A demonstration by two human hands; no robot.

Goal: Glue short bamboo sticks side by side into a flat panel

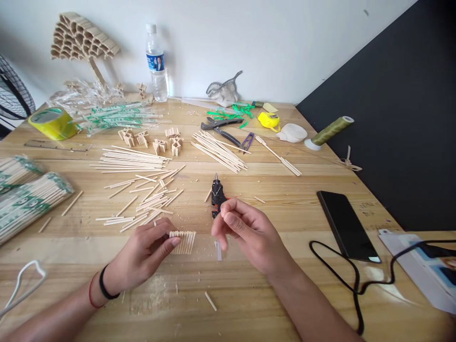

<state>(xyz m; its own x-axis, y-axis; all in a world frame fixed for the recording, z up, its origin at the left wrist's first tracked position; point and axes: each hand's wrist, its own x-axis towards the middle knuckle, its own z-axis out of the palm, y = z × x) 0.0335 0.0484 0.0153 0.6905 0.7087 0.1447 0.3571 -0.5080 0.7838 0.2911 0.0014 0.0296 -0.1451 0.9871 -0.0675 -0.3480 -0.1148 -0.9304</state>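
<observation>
My left hand [151, 251] pinches a small row of short wooden sticks [183, 242] between thumb and fingers, just above the table. To its right, my right hand [245, 232] is raised with curled fingers; thumb and index finger are near each other but apart, and nothing shows between them. Beyond the right fingertips lies a black glue gun [217, 192], its nozzle pointing away and its rear partly covered by the hand. A clear glue stick [218, 250] rests below the right fingers. Loose cut sticks [153, 204] are scattered past my left hand.
Small stick assemblies [159, 146], long sticks [221, 152], pliers [221, 126] and purple snips [247, 141] lie farther back. A bottle [156, 66] and a stick-built tree [81, 38] stand near the wall. At right are a phone [347, 225] and black cable [356, 278].
</observation>
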